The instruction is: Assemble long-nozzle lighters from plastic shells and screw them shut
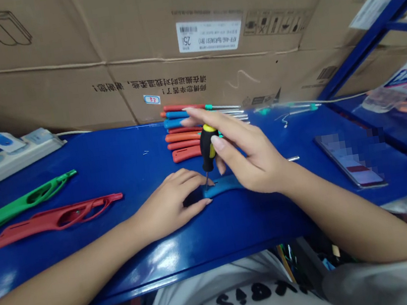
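My right hand (253,152) is closed around the black and yellow handle of a small screwdriver (208,146). The screwdriver stands nearly upright, its thin tip down on the end of a blue long-reach lighter (226,186) that lies flat on the table. With thumb and fingers my left hand (179,197) pinches that same end of the lighter. The lighter's middle is hidden under my right hand; a metal tube end shows beyond it. Behind my hands lies a row of several red, orange and blue lighters (184,137) with metal tubes.
At left lie a green lighter casing (16,207) and a red lighter casing (55,220), near a white power strip (9,156). A phone (350,160) and a plastic bag (404,87) are at right. Large cardboard boxes (75,90) wall off the back of the blue table (129,166).
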### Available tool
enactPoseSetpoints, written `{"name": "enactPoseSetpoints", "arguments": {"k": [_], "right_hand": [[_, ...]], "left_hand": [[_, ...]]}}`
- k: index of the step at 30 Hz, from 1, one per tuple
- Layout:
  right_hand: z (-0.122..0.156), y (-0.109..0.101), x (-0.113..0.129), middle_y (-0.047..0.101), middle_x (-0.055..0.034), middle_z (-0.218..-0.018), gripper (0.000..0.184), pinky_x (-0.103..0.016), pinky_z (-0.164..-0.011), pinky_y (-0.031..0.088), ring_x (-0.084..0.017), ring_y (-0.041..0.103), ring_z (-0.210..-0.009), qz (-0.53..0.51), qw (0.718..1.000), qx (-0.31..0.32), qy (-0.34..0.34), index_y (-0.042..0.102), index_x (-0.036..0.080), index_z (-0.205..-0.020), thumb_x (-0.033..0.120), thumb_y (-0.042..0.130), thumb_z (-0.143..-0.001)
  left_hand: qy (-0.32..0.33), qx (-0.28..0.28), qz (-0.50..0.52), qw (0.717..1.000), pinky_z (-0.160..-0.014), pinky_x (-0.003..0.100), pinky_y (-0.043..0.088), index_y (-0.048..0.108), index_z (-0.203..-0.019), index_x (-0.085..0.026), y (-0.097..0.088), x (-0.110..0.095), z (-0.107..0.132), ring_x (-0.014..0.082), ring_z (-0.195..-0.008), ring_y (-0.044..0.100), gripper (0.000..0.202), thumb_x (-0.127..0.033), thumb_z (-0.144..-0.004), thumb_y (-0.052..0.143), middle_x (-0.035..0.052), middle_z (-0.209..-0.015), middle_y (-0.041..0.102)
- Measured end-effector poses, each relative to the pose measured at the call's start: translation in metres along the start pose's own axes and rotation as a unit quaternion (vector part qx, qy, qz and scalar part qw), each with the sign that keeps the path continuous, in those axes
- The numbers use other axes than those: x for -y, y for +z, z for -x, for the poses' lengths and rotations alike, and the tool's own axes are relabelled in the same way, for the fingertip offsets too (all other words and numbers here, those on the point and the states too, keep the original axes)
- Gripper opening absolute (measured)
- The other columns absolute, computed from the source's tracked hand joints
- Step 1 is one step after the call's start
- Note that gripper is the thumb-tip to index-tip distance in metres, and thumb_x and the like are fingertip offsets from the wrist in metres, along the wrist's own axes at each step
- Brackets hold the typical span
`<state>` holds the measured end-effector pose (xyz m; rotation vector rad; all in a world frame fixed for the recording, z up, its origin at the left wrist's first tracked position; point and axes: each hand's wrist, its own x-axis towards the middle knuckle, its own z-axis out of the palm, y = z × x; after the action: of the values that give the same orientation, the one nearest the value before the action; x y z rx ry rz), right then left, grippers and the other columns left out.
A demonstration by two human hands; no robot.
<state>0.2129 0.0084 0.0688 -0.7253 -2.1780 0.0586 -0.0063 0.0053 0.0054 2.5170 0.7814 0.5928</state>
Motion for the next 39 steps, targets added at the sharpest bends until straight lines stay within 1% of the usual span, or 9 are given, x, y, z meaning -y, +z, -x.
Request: {"name": "enactPoseSetpoints", "arguments": {"k": [6, 11, 16, 21, 25, 27, 32, 36, 39], "right_hand": [[-0.0004, -0.0007, -0.0013, 0.073, -0.0086, -0.116, 0.036, -0.035, -0.091, 0.058, -0.021, 0.07, -0.103, 0.034, 0.998, -0.033, -0.029, 0.065, 0.019, -0.124, 0.045, 0.054, -0.101], [-0.0017, -0.0025, -0.0016, 0.067, -0.0076, -0.131, 0.043, -0.032, -0.086, 0.059, -0.015, 0.071, -0.095, -0.06, 0.998, 0.026, 0.027, 0.051, 0.022, -0.144, 0.031, 0.028, -0.109], [-0.0016, -0.003, -0.0037, 0.075, -0.008, -0.11, 0.033, -0.032, -0.086, 0.058, -0.019, 0.071, -0.093, 0.032, 0.999, -0.038, 0.004, 0.069, 0.021, -0.12, 0.044, 0.057, -0.1], [-0.0019, -0.0035, -0.0012, 0.069, -0.0065, -0.125, 0.041, -0.035, -0.084, 0.06, -0.016, 0.07, -0.09, -0.061, 0.998, 0.015, 0.019, 0.056, 0.024, -0.14, 0.034, 0.031, -0.109], [-0.0023, -0.0038, 0.0002, 0.073, -0.0061, -0.107, 0.031, -0.035, -0.084, 0.059, -0.018, 0.07, -0.09, -0.021, 0.999, -0.019, -0.023, 0.067, 0.022, -0.121, 0.042, 0.054, -0.101], [-0.0025, -0.004, 0.0014, 0.072, -0.0089, -0.109, 0.028, -0.036, -0.087, 0.058, -0.021, 0.069, -0.096, 0.021, 0.998, -0.043, -0.031, 0.069, 0.021, -0.115, 0.042, 0.058, -0.099], [-0.0032, -0.0032, 0.0022, 0.064, -0.0094, -0.135, 0.037, -0.038, -0.098, 0.055, -0.019, 0.065, -0.116, -0.043, 0.998, 0.046, -0.001, 0.054, 0.022, -0.139, 0.027, 0.035, -0.107], [-0.0031, -0.0011, -0.0016, 0.071, -0.0087, -0.122, 0.032, -0.036, -0.098, 0.055, -0.021, 0.068, -0.11, -0.007, 1.0, -0.011, -0.025, 0.063, 0.02, -0.125, 0.039, 0.056, -0.1], [-0.0023, -0.0003, -0.0024, 0.07, -0.0086, -0.125, 0.036, -0.037, -0.098, 0.056, -0.019, 0.068, -0.108, -0.039, 0.999, 0.002, -0.01, 0.057, 0.02, -0.137, 0.032, 0.041, -0.106]], "left_hand": [[-0.003, 0.003, -0.006, 1.0, -0.105, 0.043, 0.045, 0.062, -0.121, -0.023, -0.0002, -0.001, 0.0, 0.025, -0.119, 0.059, 0.025, -0.033, -0.098, 0.062, 0.0059, -0.124, 0.067], [-0.004, 0.005, 0.002, 1.0, -0.103, 0.042, 0.046, 0.062, -0.121, -0.023, -0.0004, -0.0004, -0.0005, 0.0248, -0.116, 0.06, 0.026, -0.033, -0.098, 0.062, 0.0058, -0.12, 0.068], [-0.006, 0.002, -0.001, 1.0, -0.103, 0.044, 0.046, 0.062, -0.122, -0.024, 0.0002, 0.0002, -0.0003, 0.0257, -0.118, 0.059, 0.026, -0.033, -0.098, 0.062, 0.0066, -0.121, 0.067], [-0.005, 0.003, -0.001, 1.0, -0.102, 0.042, 0.046, 0.061, -0.122, -0.023, -0.0003, -0.0006, -0.0005, 0.0241, -0.115, 0.059, 0.026, -0.033, -0.097, 0.063, 0.0054, -0.12, 0.067], [-0.007, 0.008, -0.008, 1.0, -0.105, 0.044, 0.045, 0.061, -0.124, -0.023, -0.0005, -0.0005, 0.0001, 0.0253, -0.119, 0.058, 0.028, -0.034, -0.098, 0.062, 0.0062, -0.124, 0.066], [-0.006, 0.007, -0.008, 1.0, -0.105, 0.044, 0.044, 0.061, -0.124, -0.023, 0.0, 0.0, 0.0001, 0.0254, -0.119, 0.058, 0.028, -0.034, -0.098, 0.062, 0.0064, -0.126, 0.066], [-0.008, 0.005, -0.001, 1.0, -0.102, 0.043, 0.046, 0.062, -0.121, -0.024, 0.0005, 0.0007, -0.0008, 0.0254, -0.117, 0.059, 0.026, -0.034, -0.097, 0.063, 0.0059, -0.121, 0.067], [-0.01, 0.007, -0.004, 1.0, -0.104, 0.044, 0.045, 0.061, -0.123, -0.023, -0.0001, 0.0002, -0.0013, 0.0262, -0.118, 0.059, 0.027, -0.034, -0.097, 0.062, 0.0068, -0.123, 0.067], [-0.01, 0.007, 0.0, 1.0, -0.103, 0.044, 0.046, 0.062, -0.123, -0.024, -0.0002, 0.0, -0.001, 0.0261, -0.117, 0.059, 0.027, -0.034, -0.098, 0.062, 0.0071, -0.121, 0.067]]}}
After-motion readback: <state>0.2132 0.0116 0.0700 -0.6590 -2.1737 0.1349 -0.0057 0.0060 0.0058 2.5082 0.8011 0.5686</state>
